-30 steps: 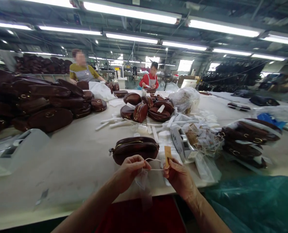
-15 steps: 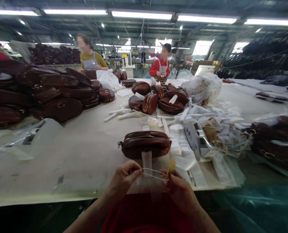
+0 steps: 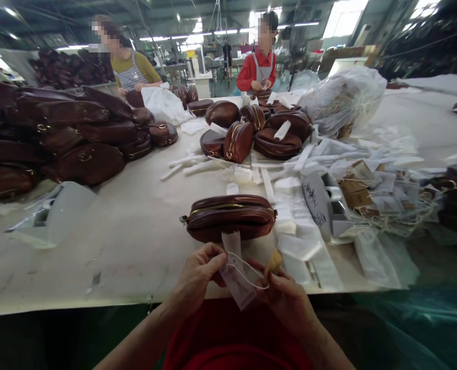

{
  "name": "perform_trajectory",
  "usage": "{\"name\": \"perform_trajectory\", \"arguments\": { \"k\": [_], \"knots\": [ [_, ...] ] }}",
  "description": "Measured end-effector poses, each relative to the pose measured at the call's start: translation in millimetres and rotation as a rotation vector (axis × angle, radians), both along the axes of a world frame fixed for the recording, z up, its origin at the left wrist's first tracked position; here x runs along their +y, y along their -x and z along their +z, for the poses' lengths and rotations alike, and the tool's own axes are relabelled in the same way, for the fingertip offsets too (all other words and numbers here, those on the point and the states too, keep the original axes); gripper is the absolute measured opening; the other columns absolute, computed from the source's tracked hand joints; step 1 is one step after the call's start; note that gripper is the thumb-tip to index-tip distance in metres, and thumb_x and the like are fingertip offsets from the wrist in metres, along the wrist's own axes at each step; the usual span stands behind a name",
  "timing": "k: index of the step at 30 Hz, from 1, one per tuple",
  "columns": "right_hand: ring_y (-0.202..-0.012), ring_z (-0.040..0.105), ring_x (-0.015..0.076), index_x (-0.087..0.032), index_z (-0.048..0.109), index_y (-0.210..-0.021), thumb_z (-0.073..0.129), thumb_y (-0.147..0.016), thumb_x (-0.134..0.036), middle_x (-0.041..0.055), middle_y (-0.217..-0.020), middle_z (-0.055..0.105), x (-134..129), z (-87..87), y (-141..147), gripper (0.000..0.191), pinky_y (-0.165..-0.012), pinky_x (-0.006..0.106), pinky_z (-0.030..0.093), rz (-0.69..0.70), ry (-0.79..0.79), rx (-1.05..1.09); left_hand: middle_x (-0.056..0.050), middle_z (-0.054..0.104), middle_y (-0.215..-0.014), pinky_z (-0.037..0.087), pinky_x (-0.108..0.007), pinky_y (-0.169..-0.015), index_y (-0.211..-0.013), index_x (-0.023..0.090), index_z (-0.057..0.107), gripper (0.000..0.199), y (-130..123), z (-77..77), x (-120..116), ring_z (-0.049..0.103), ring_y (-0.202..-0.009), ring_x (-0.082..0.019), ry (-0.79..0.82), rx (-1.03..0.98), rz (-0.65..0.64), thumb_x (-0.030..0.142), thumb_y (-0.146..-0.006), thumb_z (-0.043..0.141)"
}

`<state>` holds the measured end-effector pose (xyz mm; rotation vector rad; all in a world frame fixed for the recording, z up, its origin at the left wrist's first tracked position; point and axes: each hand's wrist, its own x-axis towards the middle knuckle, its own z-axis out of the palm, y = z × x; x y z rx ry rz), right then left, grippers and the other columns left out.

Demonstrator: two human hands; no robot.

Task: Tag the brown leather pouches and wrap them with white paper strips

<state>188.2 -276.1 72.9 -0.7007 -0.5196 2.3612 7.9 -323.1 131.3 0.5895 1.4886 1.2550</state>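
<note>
A brown oval bag (image 3: 231, 218) with a gold zipper lies on the table just beyond my hands. From its front hangs a translucent white strip (image 3: 238, 285) over the table edge. My left hand (image 3: 203, 267) pinches one end of a thin white string (image 3: 247, 275) beside the strip; whether it also grips the strip is unclear. My right hand (image 3: 284, 288) is closed on a tan tag (image 3: 273, 263), to which the string's other end runs.
Brown bags are heaped at the left (image 3: 77, 128) and back middle (image 3: 276, 141). Grey dispensers stand left (image 3: 53, 216) and right (image 3: 324, 205), near a tag pile (image 3: 382, 192). Two people work across the white table (image 3: 135, 221).
The view has tipped down and nearer the table. My left hand has come up beside the white strip, whose lower end now slants toward the right. The string sags more between my hands.
</note>
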Motion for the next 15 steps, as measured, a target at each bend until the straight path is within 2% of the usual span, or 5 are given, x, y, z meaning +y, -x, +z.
{"name": "perform_trajectory", "arguments": {
  "k": [4,8,12,15],
  "knots": [
    [-0.042,0.046,0.0052,-0.014,0.073,-0.094,0.077,-0.063,-0.032,0.0028,-0.063,0.065,6,-2.7,-2,0.037,-0.041,0.017,0.033,0.048,-0.06,0.014,0.002,0.056,-0.053,0.042,-0.019,-0.045,-0.068,0.014,0.053,0.034,-5,3.2,5,0.051,-0.047,-0.009,-0.032,0.055,-0.041,0.044,-0.064,0.069],
    [-0.036,0.04,0.0018,-0.014,0.073,-0.093,0.077,-0.063,-0.03,0.0051,-0.072,0.069,13,-1.4,-6,0.034,-0.036,0.016,0.028,0.076,-0.07,0.018,0.001,0.057,-0.055,0.043,-0.019,-0.047,-0.069,0.014,0.053,0.032,-7,4.7,9,0.051,-0.049,-0.009,-0.033,0.105,-0.068,0.043,-0.068,0.067],
    [-0.032,0.039,0.0019,-0.014,0.073,-0.091,0.077,-0.065,-0.031,-0.0008,-0.053,0.061,12,-0.3,-5,0.032,-0.033,0.014,0.026,0.155,-0.061,0.048,0.002,0.056,-0.054,0.041,-0.02,-0.046,-0.068,0.015,0.052,0.032,-8,2.5,8,0.051,-0.049,-0.01,-0.018,0.107,-0.066,0.044,-0.068,0.066],
    [-0.03,0.037,0.0005,-0.015,0.072,-0.089,0.076,-0.066,-0.035,-0.0006,-0.056,0.062,9,-2.6,-4,0.031,-0.033,0.013,0.025,0.166,-0.049,0.059,0.002,0.055,-0.053,0.04,-0.02,-0.047,-0.068,0.015,0.053,0.032,-9,1.2,8,0.049,-0.048,-0.009,-0.021,0.135,-0.059,0.044,-0.069,0.065]
  ]
}}
